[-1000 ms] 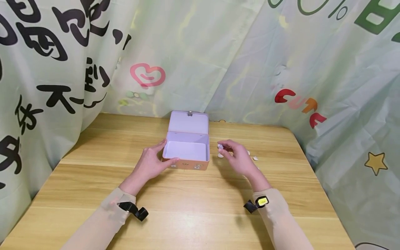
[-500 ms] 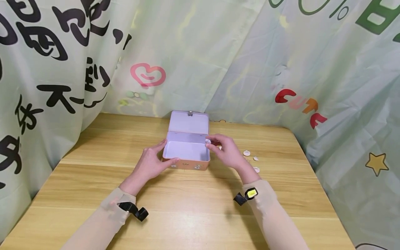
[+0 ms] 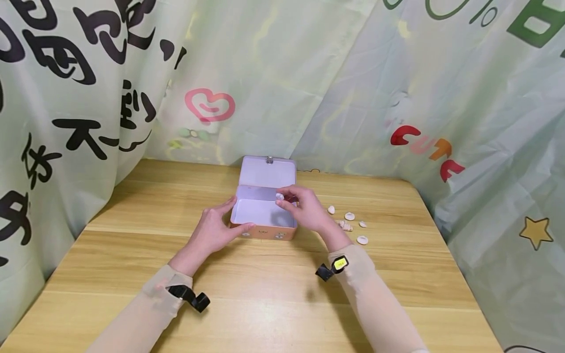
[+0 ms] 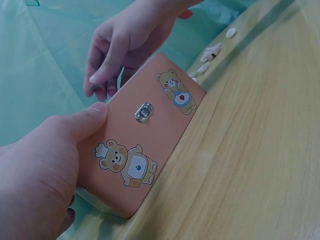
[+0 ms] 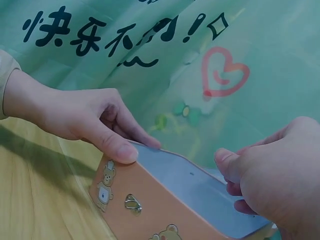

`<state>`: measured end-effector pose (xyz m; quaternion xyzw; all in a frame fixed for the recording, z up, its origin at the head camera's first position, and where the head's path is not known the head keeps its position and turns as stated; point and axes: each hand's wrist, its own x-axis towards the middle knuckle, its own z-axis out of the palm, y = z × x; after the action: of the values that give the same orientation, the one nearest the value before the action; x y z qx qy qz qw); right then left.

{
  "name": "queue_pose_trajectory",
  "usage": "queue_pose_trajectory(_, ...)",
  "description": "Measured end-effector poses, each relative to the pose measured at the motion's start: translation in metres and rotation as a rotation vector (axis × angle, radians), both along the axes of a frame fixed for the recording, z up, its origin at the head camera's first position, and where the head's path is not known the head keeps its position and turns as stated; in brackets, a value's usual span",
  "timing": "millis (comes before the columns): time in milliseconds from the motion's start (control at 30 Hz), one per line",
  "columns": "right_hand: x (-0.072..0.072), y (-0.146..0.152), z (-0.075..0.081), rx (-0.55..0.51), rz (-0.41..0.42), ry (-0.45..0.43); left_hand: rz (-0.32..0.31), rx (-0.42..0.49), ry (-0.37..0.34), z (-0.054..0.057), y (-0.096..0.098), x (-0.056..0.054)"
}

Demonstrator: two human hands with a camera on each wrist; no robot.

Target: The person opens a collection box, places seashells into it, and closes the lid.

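The person's left hand (image 3: pixel 216 228) grips the near left corner of the box (image 3: pixel 265 232), thumb at the front edge, fingers along the side. The right hand (image 3: pixel 304 208) pinches a small whitish shell (image 3: pixel 280 196) between thumb and fingertips, above the right part of the box; I can't make out the shell's exact shape. The lid (image 3: pixel 267 172) is tipped back, and loose shells (image 3: pixel 349 216) lie on the table (image 3: pixel 273 304) to the right. The pinched shell looks light, hard and perhaps brittle, so I'd judge a gentle hold by its edges best. The box seems stiff, thin metal, likely slippery and easily nudged; that corner looks sensible for steadying it.
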<state>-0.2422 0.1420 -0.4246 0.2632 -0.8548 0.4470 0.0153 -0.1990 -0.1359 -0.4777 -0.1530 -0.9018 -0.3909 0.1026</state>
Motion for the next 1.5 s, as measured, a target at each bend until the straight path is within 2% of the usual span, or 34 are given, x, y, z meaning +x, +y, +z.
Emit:
queue_pose_trajectory(167,-0.007,-0.01,-0.006,0.001,0.03,-0.002,0.002,0.01,0.004,0.0,0.0,0.0)
queue_pose_trajectory(433,-0.015,-0.024,-0.01,0.033,0.019,-0.008,-0.003,0.029,0.014,-0.002,0.0,0.0)
queue_pose_trajectory(733,-0.021,-0.034,-0.012,0.054,0.07,-0.004,0.01,0.037,0.003,-0.002,0.001,0.0)
queue_pose_trajectory(1067,-0.023,-0.037,-0.014,0.084,0.113,-0.029,0.021,0.039,-0.007,-0.003,0.001,-0.001)
queue_pose_trajectory(1500,-0.022,-0.033,-0.01,0.123,0.123,0.008,0.016,0.046,-0.003,-0.002,0.0,0.0)
